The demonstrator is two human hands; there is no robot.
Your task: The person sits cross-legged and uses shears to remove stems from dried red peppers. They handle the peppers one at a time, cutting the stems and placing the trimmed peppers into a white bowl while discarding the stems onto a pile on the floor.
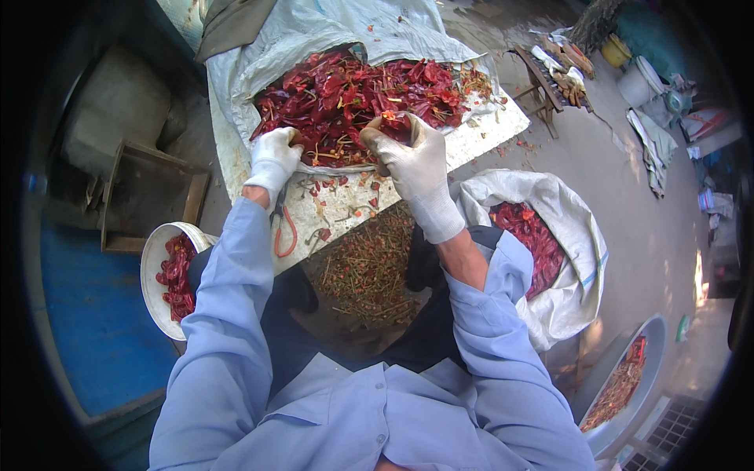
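A heap of dried red chili peppers (336, 100) spills from the mouth of a white woven sack (235, 82) lying on a pale board (471, 141). My right hand (418, 162), in a white knit glove with stained fingertips, grips a red chili pepper (397, 126) above the heap's near edge. At the left edge of the heap is my left hand (274, 159), gloved too, its fingers curled; whether they hold anything is hidden. Scissors with orange handles (285, 232) lie just below my left wrist. Loose stems and chili scraps (341, 206) dot the board.
Cut stems (371, 265) cover the ground between my legs. A white bucket of chilies (154, 282) stands left; an open white sack of chilies (574, 224) is at right. Farther out are a metal basin (654, 347), a wooden frame (194, 197) and a small stool (539, 82).
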